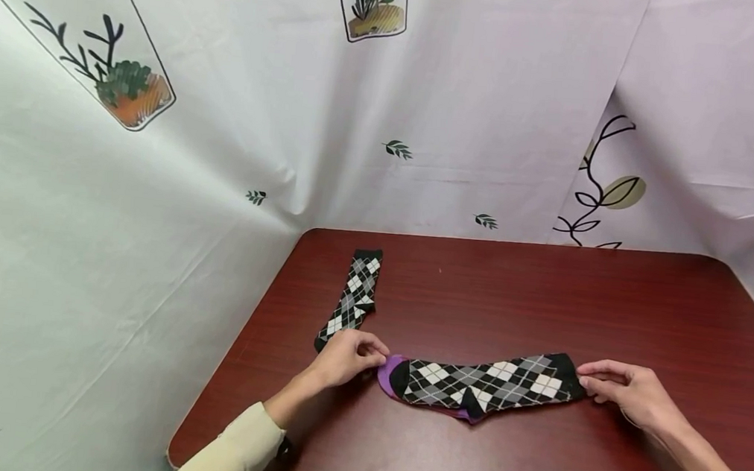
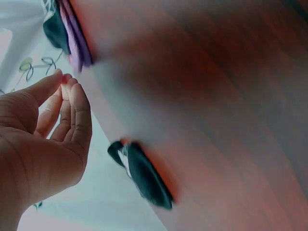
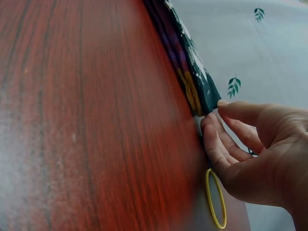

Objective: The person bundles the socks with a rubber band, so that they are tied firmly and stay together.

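An argyle sock (image 1: pixel 485 383) lies flat across the near part of the dark red table (image 1: pixel 547 295), purple toe to the left and black cuff to the right. My left hand (image 1: pixel 349 356) hovers just left of the purple toe (image 2: pixel 74 43); its thumb meets its fingertips (image 2: pixel 67 84) and they hold nothing. My right hand (image 1: pixel 626 392) is at the cuff end, its thumb and fingertips (image 3: pixel 211 130) touching the cuff edge (image 3: pixel 207 98) without closing on it. A second argyle sock (image 1: pixel 355 293) lies apart at the table's far left; its dark end (image 2: pixel 144 178) shows below my left hand.
A white printed curtain (image 1: pixel 150 208) closes in the table at the back and on both sides. A thin yellow ring (image 3: pixel 215 197) lies by the heel of my right hand. Bare wood stretches behind and to the right of the socks.
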Demonstrator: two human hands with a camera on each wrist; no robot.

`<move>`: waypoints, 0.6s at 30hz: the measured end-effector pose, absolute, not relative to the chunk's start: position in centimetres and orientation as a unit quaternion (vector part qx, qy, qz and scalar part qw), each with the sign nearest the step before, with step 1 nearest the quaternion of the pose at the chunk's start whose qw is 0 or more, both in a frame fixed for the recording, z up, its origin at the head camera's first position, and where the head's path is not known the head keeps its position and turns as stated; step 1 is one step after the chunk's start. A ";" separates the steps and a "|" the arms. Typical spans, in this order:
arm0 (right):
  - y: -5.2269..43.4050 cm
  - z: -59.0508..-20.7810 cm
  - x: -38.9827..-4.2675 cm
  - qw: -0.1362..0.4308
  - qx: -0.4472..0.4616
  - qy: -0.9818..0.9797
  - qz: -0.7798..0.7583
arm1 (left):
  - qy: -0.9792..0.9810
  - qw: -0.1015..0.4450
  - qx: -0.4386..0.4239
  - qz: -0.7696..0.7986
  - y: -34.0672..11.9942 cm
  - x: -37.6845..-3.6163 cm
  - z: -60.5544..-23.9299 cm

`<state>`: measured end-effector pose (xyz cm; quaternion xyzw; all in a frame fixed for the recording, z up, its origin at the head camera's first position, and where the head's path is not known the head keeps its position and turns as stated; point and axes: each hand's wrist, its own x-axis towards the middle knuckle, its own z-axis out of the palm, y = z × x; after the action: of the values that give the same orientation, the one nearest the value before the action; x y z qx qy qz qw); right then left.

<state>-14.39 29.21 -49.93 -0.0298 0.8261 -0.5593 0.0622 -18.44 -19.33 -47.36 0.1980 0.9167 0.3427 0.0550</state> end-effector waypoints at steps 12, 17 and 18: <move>28.8 -48.7 -14.9 0.020 -0.015 0.840 -0.542 | 0.929 -0.002 0.114 0.353 -23.3 -19.7 -46.4; 28.3 -48.5 -15.4 0.006 -0.021 0.825 -0.565 | 0.928 -0.017 0.085 0.362 -24.4 -20.0 -46.3; 28.1 -48.5 -15.4 0.005 -0.021 0.821 -0.571 | 0.928 -0.020 0.079 0.362 -24.5 -20.0 -46.2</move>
<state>-15.44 28.15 -48.45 -0.0213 0.8209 -0.5706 0.0050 -20.00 -24.55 -46.25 0.0791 0.9285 0.3623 -0.0201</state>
